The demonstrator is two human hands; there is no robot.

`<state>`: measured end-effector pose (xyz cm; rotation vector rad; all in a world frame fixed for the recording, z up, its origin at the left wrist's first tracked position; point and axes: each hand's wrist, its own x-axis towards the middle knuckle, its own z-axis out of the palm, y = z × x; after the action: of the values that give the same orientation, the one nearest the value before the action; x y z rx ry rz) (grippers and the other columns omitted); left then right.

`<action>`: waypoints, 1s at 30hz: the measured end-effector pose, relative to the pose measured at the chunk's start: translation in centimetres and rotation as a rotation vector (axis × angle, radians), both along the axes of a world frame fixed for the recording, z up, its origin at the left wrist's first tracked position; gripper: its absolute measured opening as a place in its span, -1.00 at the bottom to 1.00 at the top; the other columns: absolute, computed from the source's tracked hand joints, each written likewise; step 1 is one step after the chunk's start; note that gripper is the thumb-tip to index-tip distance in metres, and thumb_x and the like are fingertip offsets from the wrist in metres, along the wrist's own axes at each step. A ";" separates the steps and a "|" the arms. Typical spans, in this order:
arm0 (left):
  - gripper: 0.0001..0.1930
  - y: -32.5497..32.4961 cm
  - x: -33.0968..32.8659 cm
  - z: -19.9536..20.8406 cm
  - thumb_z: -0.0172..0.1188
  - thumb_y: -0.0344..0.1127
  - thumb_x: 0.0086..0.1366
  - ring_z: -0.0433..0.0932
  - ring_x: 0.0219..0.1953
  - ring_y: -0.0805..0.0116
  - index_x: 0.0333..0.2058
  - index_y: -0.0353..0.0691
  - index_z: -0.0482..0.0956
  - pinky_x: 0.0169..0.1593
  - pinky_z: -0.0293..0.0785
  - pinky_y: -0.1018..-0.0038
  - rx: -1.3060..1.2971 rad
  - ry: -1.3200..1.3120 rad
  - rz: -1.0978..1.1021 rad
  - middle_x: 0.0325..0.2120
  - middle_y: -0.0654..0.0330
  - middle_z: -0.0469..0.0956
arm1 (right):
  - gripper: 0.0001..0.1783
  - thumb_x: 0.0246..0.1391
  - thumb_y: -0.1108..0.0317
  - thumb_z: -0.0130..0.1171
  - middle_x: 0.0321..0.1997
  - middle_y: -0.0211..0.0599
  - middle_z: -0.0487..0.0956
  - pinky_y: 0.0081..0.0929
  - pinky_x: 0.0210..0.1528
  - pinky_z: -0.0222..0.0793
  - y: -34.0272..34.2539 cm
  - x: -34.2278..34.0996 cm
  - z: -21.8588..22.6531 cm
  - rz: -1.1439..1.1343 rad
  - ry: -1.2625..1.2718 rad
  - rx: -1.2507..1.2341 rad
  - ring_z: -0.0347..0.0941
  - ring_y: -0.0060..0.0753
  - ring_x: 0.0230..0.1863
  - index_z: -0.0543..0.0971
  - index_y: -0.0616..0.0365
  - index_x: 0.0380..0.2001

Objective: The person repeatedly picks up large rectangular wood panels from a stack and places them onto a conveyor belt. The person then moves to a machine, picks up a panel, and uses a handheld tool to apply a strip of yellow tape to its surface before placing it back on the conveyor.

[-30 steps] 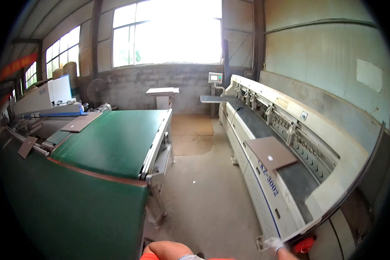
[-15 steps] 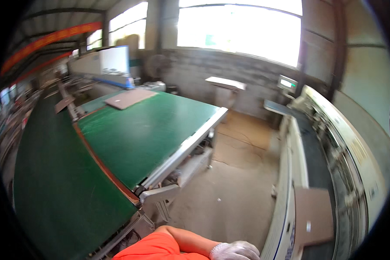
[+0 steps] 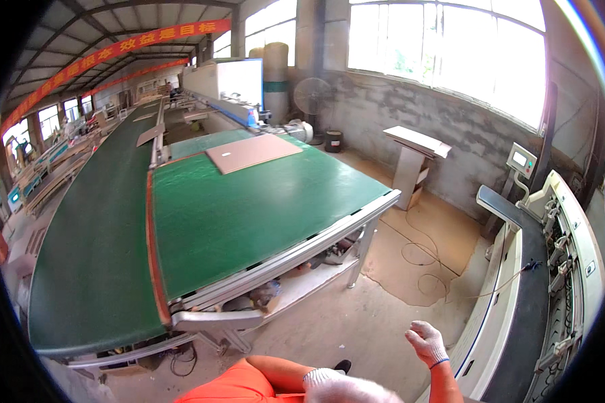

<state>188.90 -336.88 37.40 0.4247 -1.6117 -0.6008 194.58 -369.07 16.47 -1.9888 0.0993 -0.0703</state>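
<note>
My left hand (image 3: 353, 388), in a white knit glove, is at the lower edge in front of my orange clothing. It is smeared by motion and partly cut off, so its fingers cannot be made out. Farther right, my right hand (image 3: 426, 341) is raised over the floor in a similar glove. Its fingers are curled in with nothing visible in them. Neither hand touches the green conveyor belt (image 3: 249, 215) ahead or the long pale machine (image 3: 494, 316) at right. A flat brown panel (image 3: 254, 153) with a small white label lies at the belt's far end.
Another green belt (image 3: 94, 269) runs along the left, with a panel (image 3: 150, 135) beside its far stretch. A stand with boards (image 3: 410, 161) is near the wall, by a floor fan (image 3: 312, 96). A cable (image 3: 437, 258) trails over the floor toward the machine.
The view has swung left, so the belts and machine sit farther right. My right hand has come into view. The brown panel on the right machine is out of view now.
</note>
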 end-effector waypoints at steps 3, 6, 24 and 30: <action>-0.33 -3.6 9.5 -6.4 0.36 -0.19 0.32 0.38 0.32 0.20 0.29 -0.38 0.34 0.40 0.23 0.25 0.409 0.157 0.220 0.20 0.02 0.47 | -0.38 0.13 0.06 0.41 -0.03 -0.07 0.71 -0.41 0.04 0.56 -5.4 4.9 -4.0 -0.018 0.128 -0.145 0.66 -0.30 -0.04 0.60 0.33 0.10; -0.48 -7.2 16.2 -16.7 0.33 -0.23 0.37 0.53 0.19 0.29 0.23 -0.30 0.48 0.26 0.45 0.34 0.853 0.666 0.628 0.10 0.11 0.58 | -0.30 0.14 -0.07 0.36 0.06 -0.03 0.70 -0.36 0.13 0.52 -9.9 6.6 -8.0 -0.126 0.337 -0.147 0.65 -0.19 0.05 0.59 0.29 0.15; -0.70 -37.6 64.3 -43.2 0.27 -0.30 0.30 0.63 -0.35 0.32 -0.12 -0.44 0.62 -0.27 0.55 0.36 1.532 0.501 1.102 -0.36 0.12 0.67 | -0.79 0.12 0.33 0.43 -0.46 -0.42 0.53 -0.36 -0.55 0.36 -61.6 31.7 -35.3 -1.465 0.076 0.182 0.41 -0.49 -0.52 0.54 0.00 -0.31; -0.67 -26.0 60.9 -49.0 0.25 -0.18 0.25 0.66 -0.26 0.20 -0.19 -0.36 0.70 -0.16 0.58 0.20 2.144 0.725 1.315 -0.30 0.06 0.72 | -0.62 0.01 0.21 0.50 -0.43 -0.36 0.53 -0.23 -0.51 0.31 -82.0 48.2 -31.3 -1.398 -0.181 0.511 0.39 -0.33 -0.56 0.58 0.16 -0.21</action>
<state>249.77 -362.91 -11.60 2.1421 0.7432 -0.9616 242.73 -451.02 -14.84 -1.0722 1.2291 -0.9971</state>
